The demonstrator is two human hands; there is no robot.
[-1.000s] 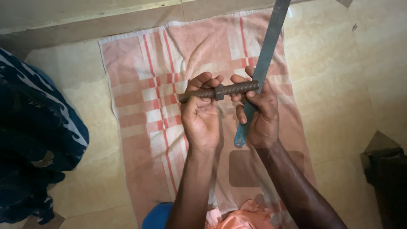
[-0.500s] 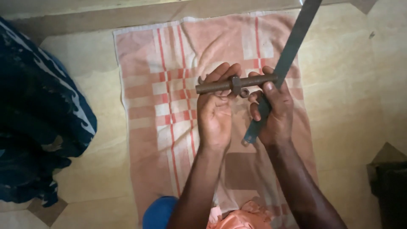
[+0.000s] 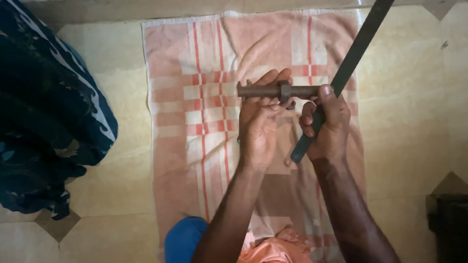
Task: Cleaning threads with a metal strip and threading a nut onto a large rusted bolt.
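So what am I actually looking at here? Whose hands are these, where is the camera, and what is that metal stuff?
There is no machine here: these are a person's two bare hands, filmed by a camera worn on their head and looking down. On the tiled floor lies a pink checked towel. Above it, the left hand holds a rusty threaded rod with a nut on it, fingers at the nut. The right hand grips a long flat metal bar, which slants up to the top right, and its thumb touches the rod's end. At the left lies a dark patterned cloth; a dark object sits at the lower right.
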